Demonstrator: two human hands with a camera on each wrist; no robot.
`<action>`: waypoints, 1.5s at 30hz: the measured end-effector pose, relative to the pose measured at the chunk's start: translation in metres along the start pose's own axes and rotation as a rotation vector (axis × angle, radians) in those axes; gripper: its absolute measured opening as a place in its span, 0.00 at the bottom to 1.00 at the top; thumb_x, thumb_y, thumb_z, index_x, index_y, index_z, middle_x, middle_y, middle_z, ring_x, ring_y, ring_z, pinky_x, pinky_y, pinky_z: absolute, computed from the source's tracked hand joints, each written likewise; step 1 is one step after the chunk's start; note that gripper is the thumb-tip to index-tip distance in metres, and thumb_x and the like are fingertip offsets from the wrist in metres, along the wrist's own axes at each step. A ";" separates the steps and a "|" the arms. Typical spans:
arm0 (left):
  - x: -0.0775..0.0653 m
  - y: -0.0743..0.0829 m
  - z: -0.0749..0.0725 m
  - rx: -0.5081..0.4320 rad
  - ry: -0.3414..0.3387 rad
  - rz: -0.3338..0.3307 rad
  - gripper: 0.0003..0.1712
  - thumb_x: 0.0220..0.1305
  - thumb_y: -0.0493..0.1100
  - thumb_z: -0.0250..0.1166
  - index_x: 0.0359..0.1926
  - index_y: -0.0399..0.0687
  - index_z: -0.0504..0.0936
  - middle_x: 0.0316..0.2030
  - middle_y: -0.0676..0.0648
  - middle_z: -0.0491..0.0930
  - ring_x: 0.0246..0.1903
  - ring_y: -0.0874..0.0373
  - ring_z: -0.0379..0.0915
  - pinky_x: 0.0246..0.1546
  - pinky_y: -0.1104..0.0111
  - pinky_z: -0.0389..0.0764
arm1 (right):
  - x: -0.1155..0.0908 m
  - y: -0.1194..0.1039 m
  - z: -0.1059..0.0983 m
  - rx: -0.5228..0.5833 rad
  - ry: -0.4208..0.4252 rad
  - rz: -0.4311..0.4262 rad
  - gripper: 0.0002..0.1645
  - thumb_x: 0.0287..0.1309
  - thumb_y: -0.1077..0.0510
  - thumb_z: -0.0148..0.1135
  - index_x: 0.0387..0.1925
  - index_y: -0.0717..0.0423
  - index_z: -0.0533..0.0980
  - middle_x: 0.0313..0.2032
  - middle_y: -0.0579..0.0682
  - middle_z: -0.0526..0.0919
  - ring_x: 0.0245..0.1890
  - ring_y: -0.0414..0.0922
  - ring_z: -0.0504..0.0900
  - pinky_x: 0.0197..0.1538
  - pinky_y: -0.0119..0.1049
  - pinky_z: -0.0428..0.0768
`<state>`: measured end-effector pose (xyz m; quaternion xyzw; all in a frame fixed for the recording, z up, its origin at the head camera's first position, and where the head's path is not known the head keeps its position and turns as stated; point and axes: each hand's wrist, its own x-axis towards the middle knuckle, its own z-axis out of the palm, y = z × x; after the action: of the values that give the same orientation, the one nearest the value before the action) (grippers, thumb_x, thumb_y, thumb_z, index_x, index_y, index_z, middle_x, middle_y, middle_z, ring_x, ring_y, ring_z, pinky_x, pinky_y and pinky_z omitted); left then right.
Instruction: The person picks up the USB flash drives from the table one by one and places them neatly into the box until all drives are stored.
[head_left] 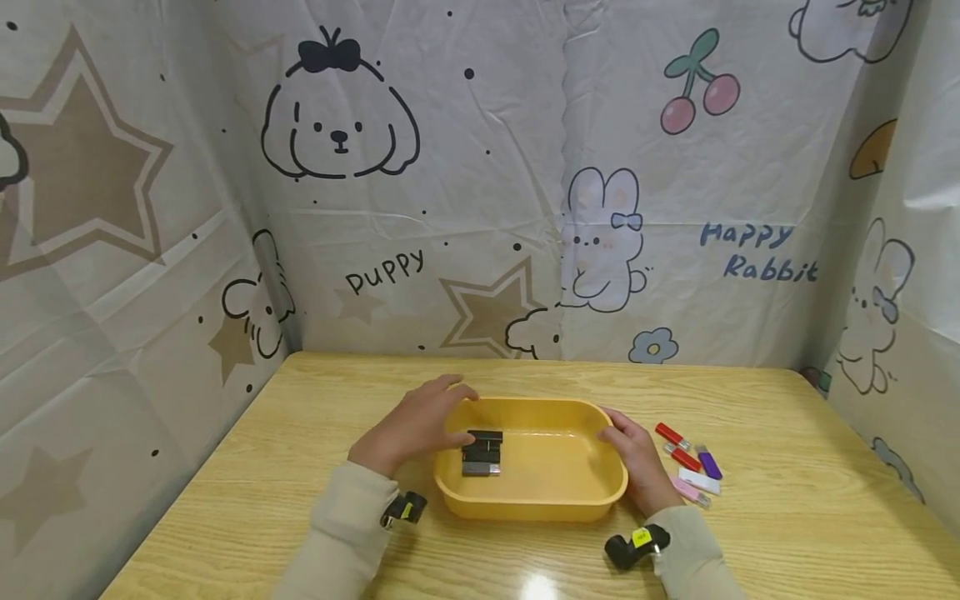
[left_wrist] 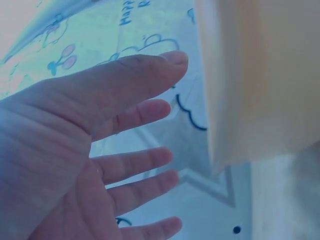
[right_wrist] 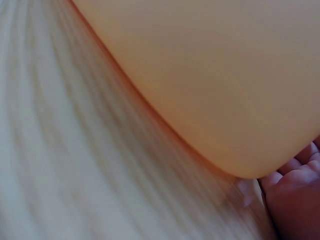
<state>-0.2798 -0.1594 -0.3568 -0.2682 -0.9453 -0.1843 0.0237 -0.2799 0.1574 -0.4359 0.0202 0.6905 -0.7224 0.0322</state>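
A yellow plastic tub point(head_left: 528, 511) stands on the table. At its right end my right hand point(head_left: 640, 458) grips the rim, thumb over the inside and fingers along the outer wall. My left hand point(head_left: 411, 427) is at the tub's left end, thumb over the rim. In the left wrist view that hand's fingers point(left_wrist: 145, 192) are straight and spread, apart from the tub wall point(left_wrist: 260, 85). Inside the tub, at the left, lie several black USB sticks point(head_left: 489, 437) and a grey USB stick point(head_left: 476, 470), side by side. The right wrist view mostly shows the tub's outer wall point(right_wrist: 215, 90).
Right of the tub lie two red USB sticks point(head_left: 671, 435), a purple one point(head_left: 708, 462), a white one point(head_left: 699, 481) and a pink one point(head_left: 688, 491). A printed cloth point(head_left: 465, 167) encloses the wooden table point(head_left: 315, 433) at the back and sides.
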 end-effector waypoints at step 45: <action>-0.070 -0.039 -0.028 0.031 -0.294 -0.157 0.11 0.46 0.40 0.69 0.32 0.55 0.78 0.30 0.54 0.75 0.30 0.59 0.69 0.32 0.63 0.71 | 0.000 0.002 -0.001 0.072 -0.014 -0.044 0.28 0.52 0.66 0.48 0.58 0.62 0.65 0.54 0.60 0.69 0.48 0.49 0.74 0.48 0.38 0.74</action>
<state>-0.2414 -0.2353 -0.3541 -0.2171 -0.9594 -0.1297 -0.1250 -0.2799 0.1580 -0.4381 0.0012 0.6642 -0.7473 0.0202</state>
